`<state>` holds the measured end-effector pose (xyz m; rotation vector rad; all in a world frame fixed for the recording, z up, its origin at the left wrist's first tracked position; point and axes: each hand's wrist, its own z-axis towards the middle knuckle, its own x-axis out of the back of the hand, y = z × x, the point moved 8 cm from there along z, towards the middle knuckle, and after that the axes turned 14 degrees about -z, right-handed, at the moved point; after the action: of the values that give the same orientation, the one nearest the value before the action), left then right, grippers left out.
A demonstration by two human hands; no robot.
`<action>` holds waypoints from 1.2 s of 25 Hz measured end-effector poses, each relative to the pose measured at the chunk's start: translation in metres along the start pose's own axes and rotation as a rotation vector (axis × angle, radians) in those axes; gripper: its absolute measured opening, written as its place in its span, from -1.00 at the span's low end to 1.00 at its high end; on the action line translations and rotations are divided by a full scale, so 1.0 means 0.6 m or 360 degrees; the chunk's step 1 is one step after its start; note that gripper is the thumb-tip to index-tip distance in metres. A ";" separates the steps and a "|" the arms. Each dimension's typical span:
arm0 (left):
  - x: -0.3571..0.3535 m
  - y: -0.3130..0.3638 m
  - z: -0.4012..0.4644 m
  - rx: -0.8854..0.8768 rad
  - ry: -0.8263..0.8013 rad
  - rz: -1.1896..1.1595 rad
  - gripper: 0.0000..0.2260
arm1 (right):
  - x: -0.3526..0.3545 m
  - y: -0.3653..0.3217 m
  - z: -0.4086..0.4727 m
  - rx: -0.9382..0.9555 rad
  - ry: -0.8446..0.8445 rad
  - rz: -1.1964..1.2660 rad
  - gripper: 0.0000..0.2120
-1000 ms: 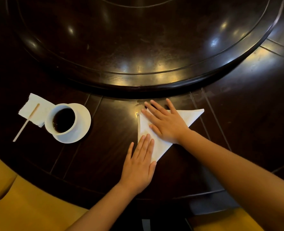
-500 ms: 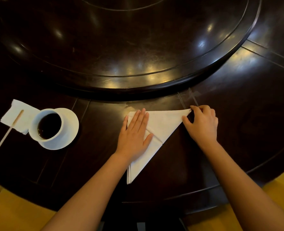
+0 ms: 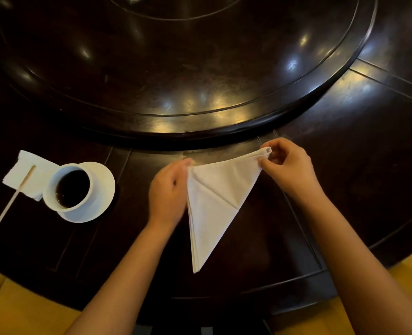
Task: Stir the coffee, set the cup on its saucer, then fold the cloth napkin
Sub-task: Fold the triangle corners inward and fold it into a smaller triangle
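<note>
A white cloth napkin (image 3: pixel 214 204) lies folded into a triangle on the dark table, its long point toward me. My right hand (image 3: pixel 288 165) pinches the napkin's far right corner between thumb and fingers, lifting it slightly. My left hand (image 3: pixel 168 189) grips the napkin's far left corner and left edge. A white cup of black coffee (image 3: pixel 71 187) stands on its white saucer (image 3: pixel 101 199) at the left, apart from both hands.
A wooden stir stick (image 3: pixel 15 195) rests across a white paper napkin (image 3: pixel 28 175) left of the cup. A large raised lazy Susan (image 3: pixel 176 68) fills the table's far side. Yellow seat cushions (image 3: pixel 19 308) flank the near table edge.
My left hand went from pressing flat on the napkin to gripping its left corner. My right hand left the middle, took the right corner and now lifts it.
</note>
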<state>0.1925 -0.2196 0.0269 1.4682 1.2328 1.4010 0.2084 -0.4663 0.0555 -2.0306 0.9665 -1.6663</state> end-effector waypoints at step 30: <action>-0.014 -0.049 0.064 0.0922 -0.0687 0.0426 -0.92 | -0.218 -0.080 -0.249 0.1700 -0.0146 -0.0712 -0.92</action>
<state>0.2266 -0.2162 -0.0080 2.2605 1.2403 0.8297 0.0689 -0.3195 0.0296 -1.5446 -0.4315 -1.6925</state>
